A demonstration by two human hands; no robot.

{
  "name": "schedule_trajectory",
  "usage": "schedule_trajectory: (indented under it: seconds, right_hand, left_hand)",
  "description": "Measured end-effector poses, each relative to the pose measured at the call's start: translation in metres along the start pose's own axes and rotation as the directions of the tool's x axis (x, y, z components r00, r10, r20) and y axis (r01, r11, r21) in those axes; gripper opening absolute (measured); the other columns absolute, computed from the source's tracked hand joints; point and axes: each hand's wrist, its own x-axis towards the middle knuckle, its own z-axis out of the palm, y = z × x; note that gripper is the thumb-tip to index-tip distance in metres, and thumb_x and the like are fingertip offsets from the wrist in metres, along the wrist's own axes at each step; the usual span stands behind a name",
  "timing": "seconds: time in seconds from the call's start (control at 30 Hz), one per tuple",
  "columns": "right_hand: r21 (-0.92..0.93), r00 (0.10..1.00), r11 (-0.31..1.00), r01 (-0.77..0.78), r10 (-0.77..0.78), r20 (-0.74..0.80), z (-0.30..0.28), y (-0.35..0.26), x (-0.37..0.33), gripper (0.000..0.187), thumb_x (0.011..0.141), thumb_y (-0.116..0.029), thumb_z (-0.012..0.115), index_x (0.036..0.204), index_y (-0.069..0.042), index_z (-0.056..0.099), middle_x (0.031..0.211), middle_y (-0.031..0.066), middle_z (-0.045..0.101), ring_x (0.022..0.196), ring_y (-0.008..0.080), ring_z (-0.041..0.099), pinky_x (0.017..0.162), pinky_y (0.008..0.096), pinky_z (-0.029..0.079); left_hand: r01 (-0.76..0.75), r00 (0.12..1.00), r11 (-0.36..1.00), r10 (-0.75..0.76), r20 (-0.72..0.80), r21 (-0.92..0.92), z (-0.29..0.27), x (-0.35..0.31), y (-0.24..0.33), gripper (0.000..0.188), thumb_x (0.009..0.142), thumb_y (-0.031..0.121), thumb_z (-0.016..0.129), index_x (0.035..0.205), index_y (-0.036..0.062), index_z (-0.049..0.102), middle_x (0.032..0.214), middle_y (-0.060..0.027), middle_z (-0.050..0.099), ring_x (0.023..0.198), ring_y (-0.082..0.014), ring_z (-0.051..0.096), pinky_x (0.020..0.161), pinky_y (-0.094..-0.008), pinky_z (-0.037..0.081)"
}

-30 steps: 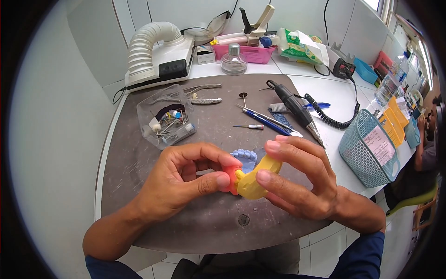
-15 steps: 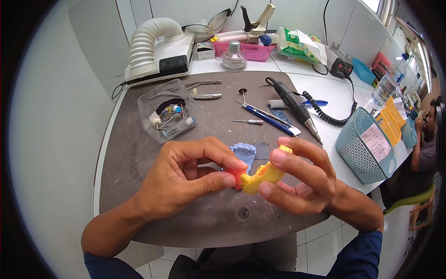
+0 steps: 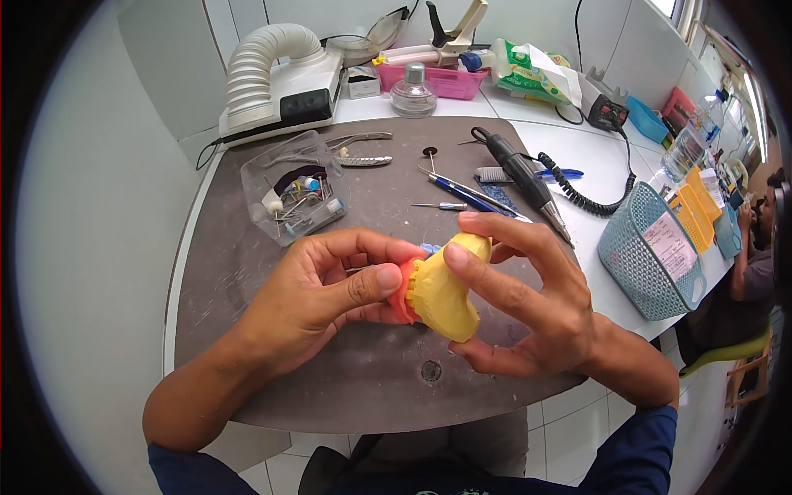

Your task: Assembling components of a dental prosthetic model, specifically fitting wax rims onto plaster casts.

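Note:
Between thumb and fingers, my left hand (image 3: 318, 289) pinches a pinkish-red dental piece (image 3: 403, 304), shaped like a curved bite rim or denture base. My right hand (image 3: 544, 309) grips a yellow dental cast (image 3: 448, 289) by its outer edges, its smooth base turned up toward me. The cast's row of teeth touches the red piece or lies right against it. Behind them on the bench mat sits a blue dental cast (image 3: 428, 248), mostly hidden by the hands and the yellow cast.
On the brown mat (image 3: 247, 363) lie a clear box of burs (image 3: 285, 223), pliers (image 3: 363, 162), a small screwdriver (image 3: 440, 206), blue-handled tools (image 3: 462, 191) and a black rotary handpiece (image 3: 524, 177). A blue-grey basket (image 3: 648, 247) stands right; a person (image 3: 742, 280) sits beyond it.
My right hand has turned the yellow cast over, from teeth upward to base facing me, with the teeth toward the red piece. The red piece has turned more upright in my left hand.

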Motion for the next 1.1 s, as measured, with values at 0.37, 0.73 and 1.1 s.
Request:
schedule_trajectory:
  seconds: [0.37, 0.73, 1.1]
  right_hand:
    - [0.020, 0.999, 0.999, -0.029, 0.028, 0.025, -0.0013, 0.0005, -0.0005, 0.072, 0.070, -0.028, 0.084, 0.134, -0.004, 0.062, 0.132, 0.0247, 0.054, 0.105, 0.0293, 0.062, 0.075, 0.0349, 0.057]
    - [0.030, 0.999, 0.999, -0.044, 0.045, -0.023, 0.0000, -0.0008, -0.0026, 0.076, 0.065, -0.024, 0.088, 0.134, -0.006, 0.062, 0.132, 0.0215, 0.056, 0.103, 0.0284, 0.063, 0.073, 0.0345, 0.057]
    - [0.061, 0.996, 0.998, -0.030, 0.035, -0.078, 0.0022, -0.0004, -0.0046, 0.076, 0.065, -0.021, 0.088, 0.134, -0.005, 0.061, 0.132, 0.0219, 0.056, 0.096, 0.0274, 0.066, 0.072, 0.0351, 0.059]
  left_hand:
    - [0.060, 0.998, 0.998, -0.060, -0.003, 0.005, -0.0007, 0.0002, 0.0021, 0.037, 0.096, 0.018, 0.068, 0.127, -0.0026, 0.060, 0.120, -0.0119, 0.066, 0.106, -0.0171, 0.066, 0.094, -0.0323, 0.057]
    - [0.043, 0.998, 0.999, -0.044, 0.034, 0.022, -0.0037, 0.0017, 0.0029, 0.039, 0.097, 0.015, 0.066, 0.130, -0.0040, 0.057, 0.126, -0.0146, 0.062, 0.114, -0.0204, 0.063, 0.098, -0.0364, 0.055]
    - [0.042, 0.998, 0.997, -0.045, 0.043, 0.069, -0.0035, 0.0030, 0.0048, 0.042, 0.097, 0.016, 0.067, 0.131, -0.0054, 0.056, 0.127, -0.0154, 0.062, 0.114, -0.0214, 0.063, 0.097, -0.0381, 0.056]
